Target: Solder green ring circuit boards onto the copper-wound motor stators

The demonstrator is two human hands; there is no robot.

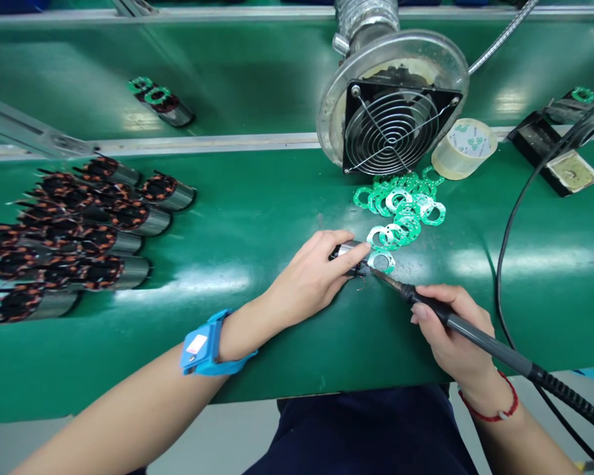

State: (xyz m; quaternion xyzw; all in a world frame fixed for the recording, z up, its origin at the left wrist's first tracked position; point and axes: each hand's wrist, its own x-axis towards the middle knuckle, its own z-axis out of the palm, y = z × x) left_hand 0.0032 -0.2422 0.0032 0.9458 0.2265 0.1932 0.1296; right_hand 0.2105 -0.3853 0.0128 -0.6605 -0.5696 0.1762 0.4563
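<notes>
My left hand (317, 274) lies on the green bench and grips a small motor stator (349, 253) with a green ring board (381, 262) on its end. My right hand (450, 336) holds a soldering iron (470, 333) like a pen, its tip touching the stator beside the ring board. A blue wrist strap (205, 346) sits on my left wrist, a red string on my right.
A heap of loose green ring boards (406, 204) lies just behind the stator. A fume fan (393, 128) and a tape roll (464, 148) stand behind that. Several copper-wound stators (79, 231) are piled at left. An iron stand (554, 148) is far right; its cable (505, 251) runs down the right.
</notes>
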